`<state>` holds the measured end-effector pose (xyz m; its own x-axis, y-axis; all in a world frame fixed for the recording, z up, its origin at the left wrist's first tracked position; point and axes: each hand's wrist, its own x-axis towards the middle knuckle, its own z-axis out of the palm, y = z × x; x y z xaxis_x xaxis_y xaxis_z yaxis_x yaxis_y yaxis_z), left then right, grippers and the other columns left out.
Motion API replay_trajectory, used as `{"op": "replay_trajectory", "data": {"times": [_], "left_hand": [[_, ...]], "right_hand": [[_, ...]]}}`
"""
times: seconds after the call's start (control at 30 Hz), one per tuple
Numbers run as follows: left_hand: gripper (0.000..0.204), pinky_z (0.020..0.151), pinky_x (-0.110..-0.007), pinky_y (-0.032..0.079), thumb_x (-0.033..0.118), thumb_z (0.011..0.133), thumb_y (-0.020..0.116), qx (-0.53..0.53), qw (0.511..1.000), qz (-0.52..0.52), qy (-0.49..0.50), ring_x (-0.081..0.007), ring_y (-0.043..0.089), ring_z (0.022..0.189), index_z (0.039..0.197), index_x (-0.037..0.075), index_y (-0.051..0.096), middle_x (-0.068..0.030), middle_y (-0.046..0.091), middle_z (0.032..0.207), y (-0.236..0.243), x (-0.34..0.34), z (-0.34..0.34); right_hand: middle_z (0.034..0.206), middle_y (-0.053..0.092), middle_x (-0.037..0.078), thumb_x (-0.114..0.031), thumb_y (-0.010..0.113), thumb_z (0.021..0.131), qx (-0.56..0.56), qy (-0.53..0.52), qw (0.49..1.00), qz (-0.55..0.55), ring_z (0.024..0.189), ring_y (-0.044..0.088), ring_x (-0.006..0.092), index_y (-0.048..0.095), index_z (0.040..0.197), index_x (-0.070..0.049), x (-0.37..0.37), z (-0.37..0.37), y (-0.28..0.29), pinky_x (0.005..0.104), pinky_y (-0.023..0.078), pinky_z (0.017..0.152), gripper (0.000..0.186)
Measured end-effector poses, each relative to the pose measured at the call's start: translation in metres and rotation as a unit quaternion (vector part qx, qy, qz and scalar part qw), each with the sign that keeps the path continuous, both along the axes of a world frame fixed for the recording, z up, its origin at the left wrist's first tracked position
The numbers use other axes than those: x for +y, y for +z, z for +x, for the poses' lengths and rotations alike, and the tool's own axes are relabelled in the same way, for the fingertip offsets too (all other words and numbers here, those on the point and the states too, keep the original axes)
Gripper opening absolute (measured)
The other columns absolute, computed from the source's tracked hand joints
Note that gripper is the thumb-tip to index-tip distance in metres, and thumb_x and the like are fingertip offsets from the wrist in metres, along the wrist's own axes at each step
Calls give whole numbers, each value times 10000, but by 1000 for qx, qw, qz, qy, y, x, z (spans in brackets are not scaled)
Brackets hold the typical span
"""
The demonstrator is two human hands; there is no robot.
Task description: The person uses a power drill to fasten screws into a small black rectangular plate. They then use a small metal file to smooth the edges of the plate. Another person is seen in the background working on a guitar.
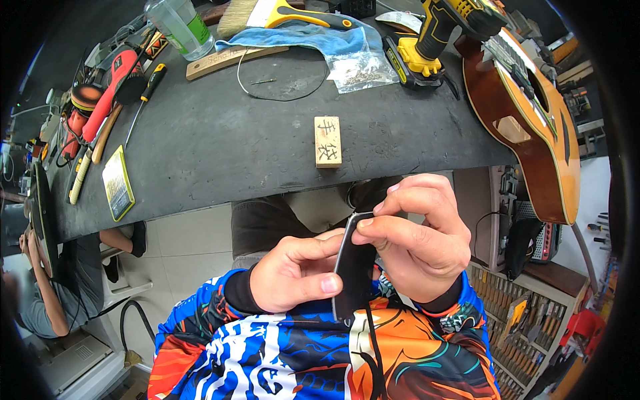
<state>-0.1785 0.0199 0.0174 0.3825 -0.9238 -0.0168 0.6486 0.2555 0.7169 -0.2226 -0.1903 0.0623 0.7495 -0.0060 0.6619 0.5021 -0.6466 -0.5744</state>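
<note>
My left hand (293, 273) grips a thin black slab that looks like a phone (353, 283), thumb on its near face and fingers behind. The slab stands on edge, tilted, above my lap and just in front of the bench. At its upper corner, the thumb and index finger of my right hand (423, 243) are pinched on the rim, the other fingers curled. Whether anything small lies in that pinch is hidden. Beyond my hands, a small wooden block (328, 155) with handwritten marks lies near the edge of the dark workbench (233, 147).
An acoustic guitar (490, 113) leans at the right beside a yellow-black cordless drill (427, 47). A blue cloth (300, 41), brush (237, 19) and plastic bottle (180, 30) are at the back. Left are a red power tool (113, 93) and screwdriver (150, 83); another person (50, 293) sits farther left.
</note>
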Motion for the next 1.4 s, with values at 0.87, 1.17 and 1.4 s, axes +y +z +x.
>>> {"op": "replay_trajectory", "data": {"times": [0.87,1.17,1.4], "left_hand": [[917,1071,-594,453,551,923,646,350,926,-143,-25,-507,557,1241,1556,36,229,-252,490,1422,-4,-5,-21],[870,1080,-607,438,539,957,593,377,906,-190,-14,-531,540,1246,1561,32,225,-260,456,1460,-6,-7,-23],[840,1092,-607,421,540,988,533,413,880,-236,10,-543,524,1257,1570,26,214,-263,427,1491,-4,-8,-27]], "right_hand": [[975,681,105,-83,881,639,53,-81,991,-89,893,597,295,772,916,-63,-2,-13,21,383,502,768,298],[1009,685,110,-158,890,647,67,-45,994,-75,958,575,312,774,884,-89,-3,-15,20,410,502,812,273],[1039,673,120,-273,852,749,54,-34,996,-64,990,564,325,772,913,-89,-6,-23,12,438,485,876,260]]}}
